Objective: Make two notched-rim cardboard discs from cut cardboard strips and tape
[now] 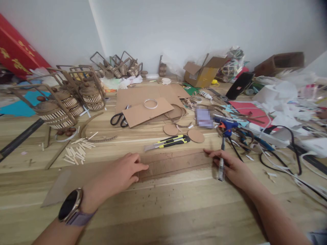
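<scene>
The cardboard strip (173,162) lies on the bench (163,211) straight before you, your left hand (120,175) on its left end, your right hand (233,168), with a pen (221,173), at its right end. Behind it lie two utility knives (168,141), then two cardboard discs (170,129); the glue gun (227,125) lies right of them.

Long brown cardboard strip (173,163), lying flat on the wooden surface (163,211) and running left to right in front of the person; the left hand (120,177) rests palm-down on its middle, and its right half shows a darker, ridged face. Slender silvery pen-like tool (221,168), gripped in the right hand (235,168) just beside the strip's right end, shaft crosswise to the strip.
</scene>
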The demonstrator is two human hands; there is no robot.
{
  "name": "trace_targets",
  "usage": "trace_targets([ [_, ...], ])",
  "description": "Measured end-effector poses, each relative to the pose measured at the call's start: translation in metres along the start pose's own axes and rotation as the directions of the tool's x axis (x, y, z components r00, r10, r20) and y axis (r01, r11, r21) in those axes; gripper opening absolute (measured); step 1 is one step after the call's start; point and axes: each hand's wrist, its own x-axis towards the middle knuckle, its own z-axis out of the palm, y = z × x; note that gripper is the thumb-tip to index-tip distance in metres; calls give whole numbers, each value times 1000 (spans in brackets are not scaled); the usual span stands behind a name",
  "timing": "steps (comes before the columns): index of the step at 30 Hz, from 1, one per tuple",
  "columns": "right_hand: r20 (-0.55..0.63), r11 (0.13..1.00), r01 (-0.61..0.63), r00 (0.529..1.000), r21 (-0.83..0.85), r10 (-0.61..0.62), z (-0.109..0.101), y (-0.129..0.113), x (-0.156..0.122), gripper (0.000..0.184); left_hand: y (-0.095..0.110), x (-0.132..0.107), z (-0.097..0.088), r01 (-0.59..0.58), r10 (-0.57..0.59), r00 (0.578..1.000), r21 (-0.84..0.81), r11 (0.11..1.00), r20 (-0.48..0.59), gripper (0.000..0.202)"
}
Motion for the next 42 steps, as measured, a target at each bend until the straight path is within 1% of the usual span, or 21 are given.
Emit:
trace_targets([
  [4, -2, 1000, 10, 1000, -26, -10, 0, 2, 0, 15, -2, -2, 2, -15, 14, 1000, -31, 999, -27, 48],
  [9, -21, 999, -3, 1000, -39, 2, 2, 5, 0, 15, -2, -3, 2, 0, -3, 999, -63, 998, -40, 49],
  [12, -17, 997, 2, 1000, -73, -3, 3, 9, 0, 18, -2, -4, 1, 9, -12, 999, -78, 997, -46, 51],
  [16, -26, 992, 14, 999, -128, -18, 5, 15, -2, 20, -5, -3, 1, -7, 2, 998, -67, 998, -68, 53],
  [21, -21, 987, 32, 999, -155, -35, 6, 13, -2, 20, -6, -1, 1, -11, 9, 999, -51, 999, -45, 52],
  [29, -29, 991, 51, 998, -120, -55, 7, 4, -2, 18, -8, -1, 1, -17, 17, 1000, -24, 1000, -26, 51],
  [33, -33, 991, 49, 998, -122, -53, 7, 5, -3, 19, -4, -1, -2, -2, 0, 999, -52, 999, -37, 52],
  [38, -19, 991, 23, 999, -134, -26, 6, 8, -3, 20, 3, -3, -6, 57, -59, 998, -77, 995, -28, 52],
  [42, -1, 987, 25, 1000, -158, -26, 5, 11, -2, 21, 2, -3, -5, 51, -52, 998, -72, 996, -19, 50],
])
